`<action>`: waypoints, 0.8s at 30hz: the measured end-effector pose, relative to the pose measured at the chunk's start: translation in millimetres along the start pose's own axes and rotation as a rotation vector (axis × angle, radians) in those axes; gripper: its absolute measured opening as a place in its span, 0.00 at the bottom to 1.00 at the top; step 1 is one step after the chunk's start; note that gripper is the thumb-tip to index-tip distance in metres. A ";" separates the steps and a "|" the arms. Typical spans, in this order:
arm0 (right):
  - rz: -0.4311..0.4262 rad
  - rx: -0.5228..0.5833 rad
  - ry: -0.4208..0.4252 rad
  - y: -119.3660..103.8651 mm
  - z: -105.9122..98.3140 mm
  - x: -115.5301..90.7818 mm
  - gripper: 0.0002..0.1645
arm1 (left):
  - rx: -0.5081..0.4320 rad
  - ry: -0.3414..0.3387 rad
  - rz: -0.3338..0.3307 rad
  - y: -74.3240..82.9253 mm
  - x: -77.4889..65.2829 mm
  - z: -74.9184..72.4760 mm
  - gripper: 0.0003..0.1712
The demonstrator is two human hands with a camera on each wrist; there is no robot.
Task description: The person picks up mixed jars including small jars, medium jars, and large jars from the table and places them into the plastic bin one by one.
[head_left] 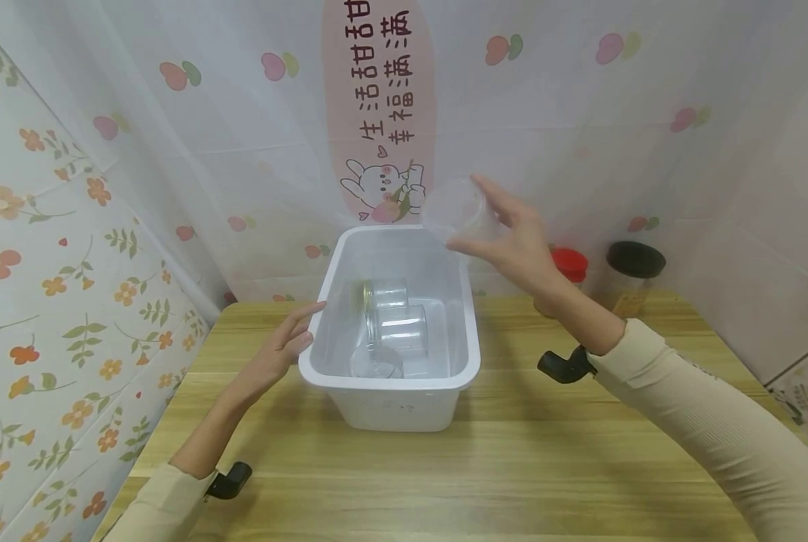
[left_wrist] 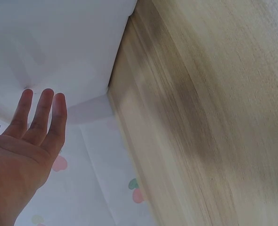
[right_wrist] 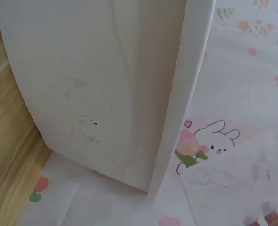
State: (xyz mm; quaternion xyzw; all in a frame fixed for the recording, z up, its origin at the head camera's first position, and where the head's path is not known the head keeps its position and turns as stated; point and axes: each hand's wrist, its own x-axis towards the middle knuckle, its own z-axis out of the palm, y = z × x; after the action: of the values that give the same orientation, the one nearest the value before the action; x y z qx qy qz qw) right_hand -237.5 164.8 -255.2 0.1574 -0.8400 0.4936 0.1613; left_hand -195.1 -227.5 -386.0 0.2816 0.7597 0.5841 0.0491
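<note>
A translucent plastic cup (head_left: pixel 459 211) is gripped in my right hand (head_left: pixel 515 237), thumb on one side and fingers on the other. It is held tilted over the back right corner of a white plastic bin (head_left: pixel 393 406). The right wrist view shows the cup (right_wrist: pixel 235 181) beside the bin's rim, with only fingertips in sight. My left hand (head_left: pixel 283 348) touches the bin's left rim, its fingers extended; the left wrist view shows them straight against the outer wall. Inside the bin, clear jars (head_left: pixel 404 331) lie on their sides, and a clear round container (head_left: pixel 376 363) is at the near end.
The bin stands on a wood-grain table (head_left: pixel 512 467). At the back right are a red-lidded jar (head_left: pixel 569 263) and a black-lidded clear jar (head_left: pixel 630 275), partly behind my right forearm. Patterned curtains (head_left: pixel 241 150) hang along the back and left.
</note>
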 end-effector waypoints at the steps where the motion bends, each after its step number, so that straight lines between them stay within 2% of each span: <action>1: -0.008 -0.001 -0.003 -0.2 0.7 0.7 0.56 | -0.001 -0.001 -0.002 0.1 0.0 0.0 0.28; 9: -0.017 0.020 -0.038 -5.8 6.6 4.1 0.57 | 0.003 0.002 0.010 -1.5 0.7 0.2 0.28; 16: -0.091 0.021 -0.066 -10.2 16.0 12.0 0.56 | -0.002 0.005 0.010 -1.1 0.0 1.0 0.27; 24: -0.118 -0.024 -0.166 -18.2 21.1 17.9 0.57 | -0.010 0.005 0.025 -1.2 -0.1 1.4 0.27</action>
State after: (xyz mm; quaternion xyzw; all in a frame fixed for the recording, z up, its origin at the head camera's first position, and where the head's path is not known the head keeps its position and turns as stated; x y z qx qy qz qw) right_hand -248.3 135.9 -243.1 0.2451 -0.8455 0.4585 0.1220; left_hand -195.0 -226.6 -387.6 0.2893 0.7535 0.5890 0.0415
